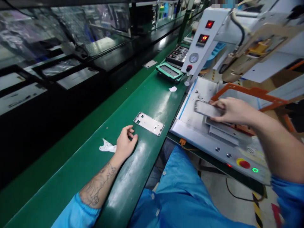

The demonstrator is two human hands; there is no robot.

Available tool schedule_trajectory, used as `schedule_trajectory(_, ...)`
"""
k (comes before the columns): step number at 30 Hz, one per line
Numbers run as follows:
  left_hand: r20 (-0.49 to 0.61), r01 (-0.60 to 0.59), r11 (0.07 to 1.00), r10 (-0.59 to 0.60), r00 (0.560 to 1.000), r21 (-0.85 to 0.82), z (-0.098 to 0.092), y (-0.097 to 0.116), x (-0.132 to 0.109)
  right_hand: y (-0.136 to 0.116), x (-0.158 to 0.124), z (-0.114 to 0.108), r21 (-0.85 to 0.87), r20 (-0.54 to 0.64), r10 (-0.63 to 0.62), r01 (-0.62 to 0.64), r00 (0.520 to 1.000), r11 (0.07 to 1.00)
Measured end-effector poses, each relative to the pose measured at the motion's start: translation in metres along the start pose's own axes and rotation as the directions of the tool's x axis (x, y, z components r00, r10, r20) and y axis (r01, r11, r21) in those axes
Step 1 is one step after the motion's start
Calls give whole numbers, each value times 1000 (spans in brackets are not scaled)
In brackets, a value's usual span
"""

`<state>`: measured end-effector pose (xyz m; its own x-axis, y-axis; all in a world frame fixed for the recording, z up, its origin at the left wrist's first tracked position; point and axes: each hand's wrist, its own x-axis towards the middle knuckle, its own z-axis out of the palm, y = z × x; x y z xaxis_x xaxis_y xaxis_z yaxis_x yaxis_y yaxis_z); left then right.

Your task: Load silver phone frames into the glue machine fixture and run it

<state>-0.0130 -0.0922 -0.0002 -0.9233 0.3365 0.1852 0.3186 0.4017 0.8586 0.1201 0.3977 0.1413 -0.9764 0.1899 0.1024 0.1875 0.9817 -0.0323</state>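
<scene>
My right hand (234,109) grips a phone frame (206,108), a thin grey rectangular plate, by its near end. It holds the frame over the metal bed of the press machine, just above a raised block (223,134). My left hand (125,142) rests on the green bench with its fingers loosely bent and apart, holding nothing. Just beyond its fingertips lies a second phone frame (149,123), silver with small square cutouts. A crumpled white scrap (107,146) is beside my left wrist.
The press machine (199,44) stands at the right, with lit displays, an orange frame (258,95) and a red stop button (244,163). Farther along the green bench (128,186) are a green tray (169,71), a black tray (178,54) and a white scrap (173,89).
</scene>
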Motion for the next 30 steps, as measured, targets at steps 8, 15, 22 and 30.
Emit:
schedule_trajectory(8, 18, -32, 999, 32, 999, 31, -7, -1, -2, -206, 157, 73, -62, 180, -157, 171, 971, 983)
schedule_trajectory(15, 55, -37, 999, 35, 998, 33, -6, 1, -1, -257, 74, 95, 268, 16, -157, 147, 987, 952)
schedule_trajectory(22, 49, 13, 997, -17, 999, 79, -12, -9, -6, -232, 5, 72, 270, 4, -203, 194, 979, 943)
schedule_trajectory(30, 104, 8, 968, -35, 994, 250, -6, 0, -3, 39, -66, -20, 237, 89, 273, -286, 958, 928)
